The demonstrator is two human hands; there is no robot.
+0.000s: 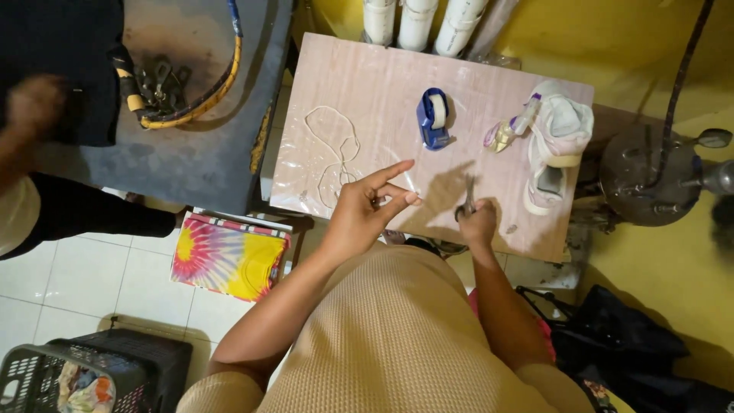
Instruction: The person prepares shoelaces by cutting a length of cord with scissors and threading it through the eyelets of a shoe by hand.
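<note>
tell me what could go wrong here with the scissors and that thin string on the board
The right hand grips small scissors pointing up toward the left hand, whose fingers pinch something too thin to see; a snip could nick a fingertip. The white string lies in loose loops on the plastic-covered board near the left wrist, so it might snag and drag. The small shoe sits at the board's far corner and might get knocked off.
</note>
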